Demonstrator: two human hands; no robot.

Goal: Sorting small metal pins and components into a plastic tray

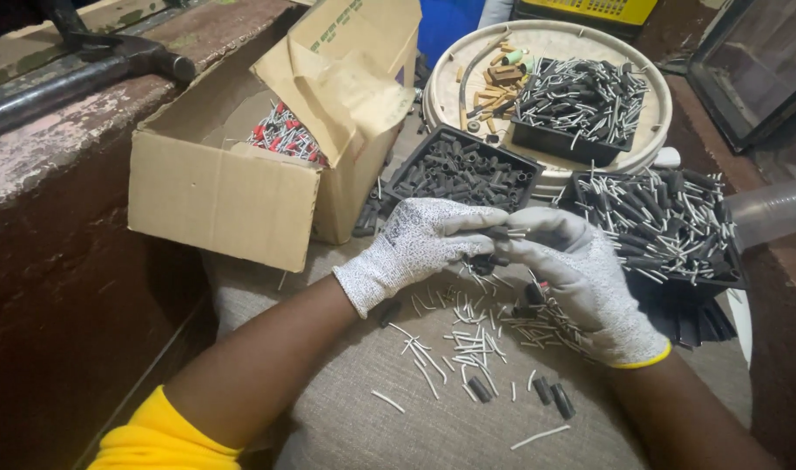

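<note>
Both hands wear speckled grey-white work gloves and meet over a cushion-like grey surface (398, 418). My left hand (415, 248) and my right hand (572, 278) pinch together one small black tube (500, 233) with a thin white pin at its end. Under my right hand a few more black tubes (483, 261) show. Loose white pins (468, 344) and a few black tubes (555, 396) lie scattered just below the hands.
An open cardboard box (224, 187) with red-tipped parts stands at left. Behind the hands sit a black tray of black tubes (459, 170), a black tray of pinned tubes (668, 226) at right, and another (581, 100) on a round white lid (546, 39).
</note>
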